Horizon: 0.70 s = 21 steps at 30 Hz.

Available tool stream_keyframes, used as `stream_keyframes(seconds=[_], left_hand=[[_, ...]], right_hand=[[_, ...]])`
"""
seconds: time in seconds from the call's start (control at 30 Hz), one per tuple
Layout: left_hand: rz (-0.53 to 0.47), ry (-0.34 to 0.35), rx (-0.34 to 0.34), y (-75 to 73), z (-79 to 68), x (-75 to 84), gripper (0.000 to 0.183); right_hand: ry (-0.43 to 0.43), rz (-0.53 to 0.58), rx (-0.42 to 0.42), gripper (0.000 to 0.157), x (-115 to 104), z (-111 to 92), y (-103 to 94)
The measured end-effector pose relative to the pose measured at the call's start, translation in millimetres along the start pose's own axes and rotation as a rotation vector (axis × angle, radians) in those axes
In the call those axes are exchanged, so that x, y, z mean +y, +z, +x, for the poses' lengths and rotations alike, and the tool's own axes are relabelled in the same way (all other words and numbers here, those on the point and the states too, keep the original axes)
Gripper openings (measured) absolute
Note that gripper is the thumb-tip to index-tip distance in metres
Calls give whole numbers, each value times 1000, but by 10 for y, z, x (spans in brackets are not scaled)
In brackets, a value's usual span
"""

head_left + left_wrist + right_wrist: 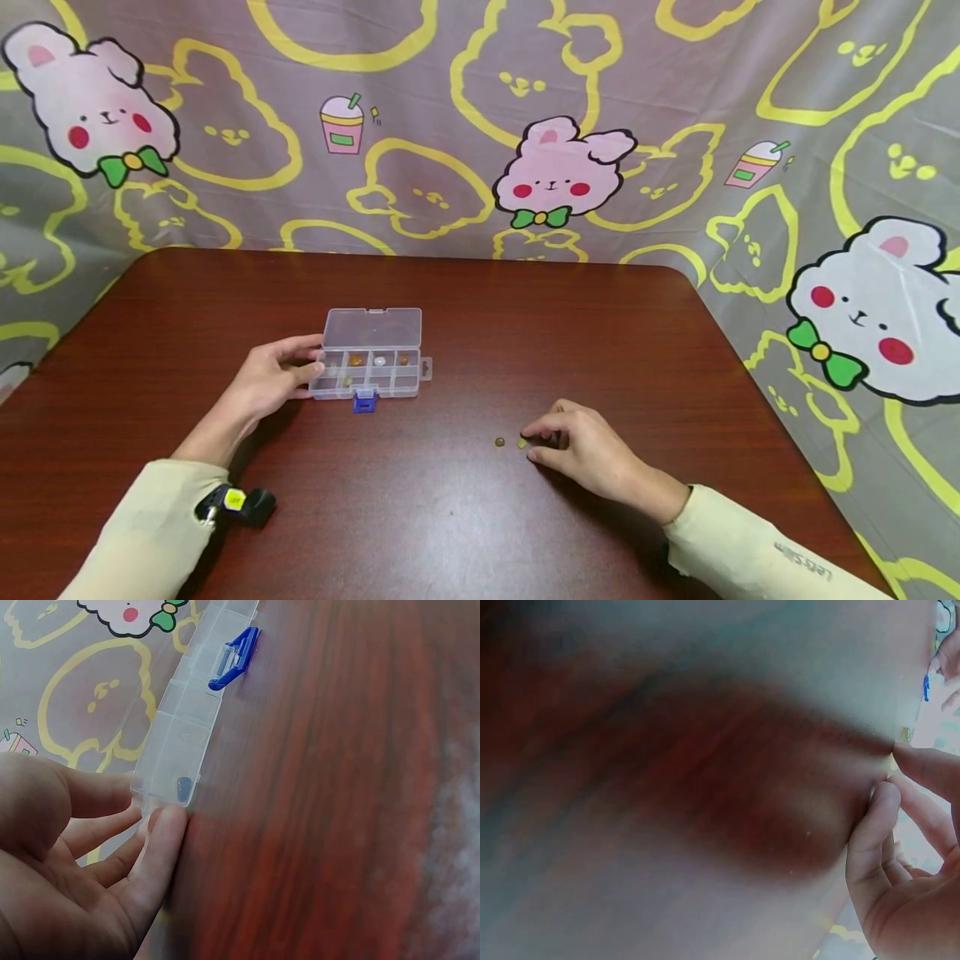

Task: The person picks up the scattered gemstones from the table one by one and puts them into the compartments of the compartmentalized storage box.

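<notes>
A clear plastic compartment box (406, 385) lies on the table with its lid (373, 328) raised at the back. My left hand (272, 379) holds the box by its left end; in the left wrist view, its fingertips (166, 819) press that end. Inside are small stones, among them an orange stone (356, 361) and a white stone (379, 362). My right hand (596, 450) is low over the table, thumb and index fingertip apart on either side of a small yellow-green stone (522, 444). Just left of it lies a darker olive stone (500, 442).
The dark red-brown wooden table (450, 533) reaches to a patterned cloth (427, 50) hanging behind it and along the right. A blue latch (365, 403) hangs from the box's front. A small black device (243, 505) is strapped at the left sleeve.
</notes>
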<state>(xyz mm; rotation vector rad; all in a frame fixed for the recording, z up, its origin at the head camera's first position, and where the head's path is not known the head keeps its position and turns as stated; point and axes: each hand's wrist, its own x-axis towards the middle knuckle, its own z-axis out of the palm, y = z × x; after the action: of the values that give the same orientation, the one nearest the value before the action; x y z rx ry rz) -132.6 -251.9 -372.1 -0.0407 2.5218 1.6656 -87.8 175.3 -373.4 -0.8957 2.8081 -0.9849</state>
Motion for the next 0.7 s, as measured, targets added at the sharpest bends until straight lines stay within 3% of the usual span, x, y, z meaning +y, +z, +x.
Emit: stream_keyframes(seconds=[0.7], left_hand=[[-6,5,-2,4,-5,23,52]], right_hand=[[2,0,3,15,-27,30,14]])
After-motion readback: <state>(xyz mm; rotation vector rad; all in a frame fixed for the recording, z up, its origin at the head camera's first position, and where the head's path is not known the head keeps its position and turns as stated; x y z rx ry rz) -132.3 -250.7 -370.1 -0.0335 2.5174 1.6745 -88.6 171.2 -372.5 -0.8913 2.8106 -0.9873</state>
